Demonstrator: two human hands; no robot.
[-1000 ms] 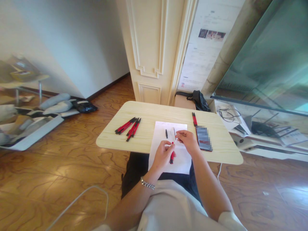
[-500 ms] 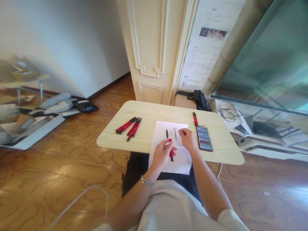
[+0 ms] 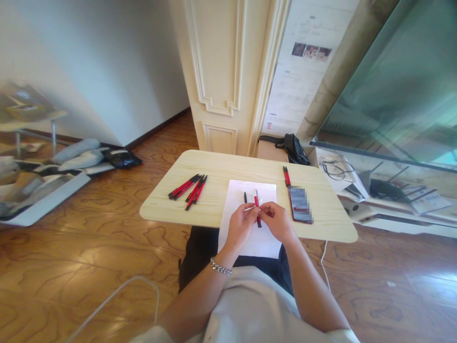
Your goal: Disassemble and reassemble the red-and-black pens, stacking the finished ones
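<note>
Above the white paper (image 3: 232, 233), my left hand (image 3: 243, 225) pinches a red pen barrel (image 3: 256, 202) with a black lower end. My right hand (image 3: 277, 221) meets it from the other side, its thumb and fingertips closed at the barrel's middle. Whether something tiny is also between those fingertips cannot be made out. A black pen tip piece (image 3: 245, 196) lies on the paper just beyond my left fingers. Close beside it is a thin dark refill (image 3: 256, 192), partly behind the barrel.
Several red and black pens (image 3: 189, 189) lie in a pile on the left of the pale wooden table (image 3: 210, 164). At the right are two more such pens (image 3: 286, 176) and a phone (image 3: 300, 205). A black bag (image 3: 294, 148) rests behind the table.
My right hand has moved left and nearer to me, from beside the refill to the barrel. My left hand has raised the barrel slightly, and the two hands now meet.
</note>
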